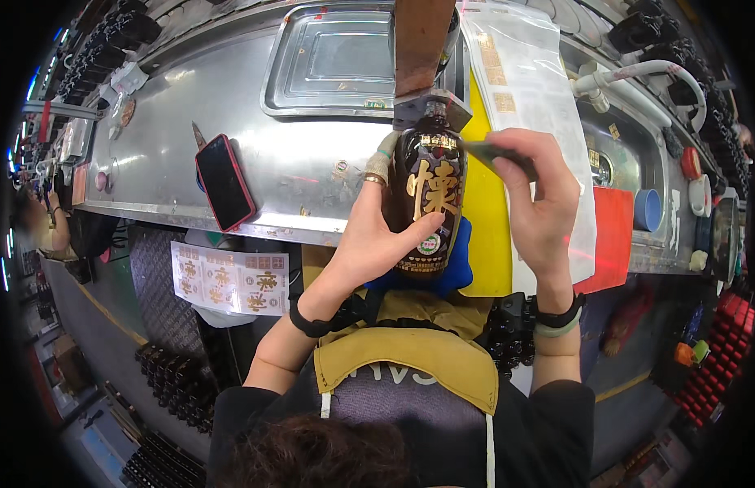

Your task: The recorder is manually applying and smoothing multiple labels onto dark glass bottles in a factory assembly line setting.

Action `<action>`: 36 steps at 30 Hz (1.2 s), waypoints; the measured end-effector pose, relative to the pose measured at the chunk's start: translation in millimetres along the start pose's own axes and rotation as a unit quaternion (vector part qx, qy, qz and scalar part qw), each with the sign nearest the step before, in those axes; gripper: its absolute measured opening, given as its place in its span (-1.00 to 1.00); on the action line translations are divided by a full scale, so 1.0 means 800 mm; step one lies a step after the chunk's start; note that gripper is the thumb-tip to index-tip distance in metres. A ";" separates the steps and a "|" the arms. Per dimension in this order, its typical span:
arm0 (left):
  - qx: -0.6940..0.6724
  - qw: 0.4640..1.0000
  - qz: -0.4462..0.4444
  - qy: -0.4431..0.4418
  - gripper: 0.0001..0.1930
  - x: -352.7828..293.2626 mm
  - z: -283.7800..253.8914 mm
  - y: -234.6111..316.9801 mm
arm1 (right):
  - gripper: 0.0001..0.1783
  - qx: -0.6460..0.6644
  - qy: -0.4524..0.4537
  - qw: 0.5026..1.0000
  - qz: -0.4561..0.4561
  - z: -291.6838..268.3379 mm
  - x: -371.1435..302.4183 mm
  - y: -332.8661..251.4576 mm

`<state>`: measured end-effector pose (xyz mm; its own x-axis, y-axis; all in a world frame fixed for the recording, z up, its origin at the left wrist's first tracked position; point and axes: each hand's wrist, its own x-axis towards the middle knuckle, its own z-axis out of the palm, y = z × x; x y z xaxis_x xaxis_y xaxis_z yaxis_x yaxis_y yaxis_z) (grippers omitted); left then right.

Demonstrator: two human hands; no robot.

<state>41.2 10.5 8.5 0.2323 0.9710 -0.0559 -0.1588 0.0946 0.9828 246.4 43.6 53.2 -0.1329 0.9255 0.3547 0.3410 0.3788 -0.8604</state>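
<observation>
A dark glossy bottle with gold characters and a small round green-and-white mark leans with its neck away from me, its base by a blue cloth. My left hand is closed round its left side, thumb across the front; a beige wrap covers one finger. My right hand pinches a dark, flat, blade-like tool, whose tip meets the bottle's shoulder near the upper gold label. The tool's exact kind is unclear. A brown upright block stands just beyond the bottle's neck.
A metal tray lies on the steel bench. A red-edged phone rests left, partly over a blade. Yellow sheet, white sheets and an orange-red sheet lie right, beside a sink holding a blue cup. A decal sheet hangs below.
</observation>
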 end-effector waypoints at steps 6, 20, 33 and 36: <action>0.023 1.000 -0.007 -0.005 -0.02 0.000 -0.002 -0.001 | -0.56 -0.219 -0.134 0.944 -0.207 0.009 0.032 -0.024; 0.042 0.999 -0.026 0.003 -0.01 0.002 0.004 0.008 | -0.76 -0.015 -0.044 0.997 -0.059 0.018 -0.002 -0.001; 0.142 0.989 -0.004 -0.033 0.19 -0.016 -0.011 0.005 | -0.76 0.229 0.045 0.954 0.190 0.011 -0.079 0.037; 0.173 0.983 -0.002 -0.055 0.04 -0.014 -0.014 0.007 | -0.77 0.226 0.047 0.949 0.216 0.018 -0.085 0.031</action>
<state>26.5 2.5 12.9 0.3385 0.9391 -0.0593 0.1733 -0.0003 0.9849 250.5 -9.6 2.1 0.0181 0.9984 -0.0537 -0.0926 -0.0518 -0.9944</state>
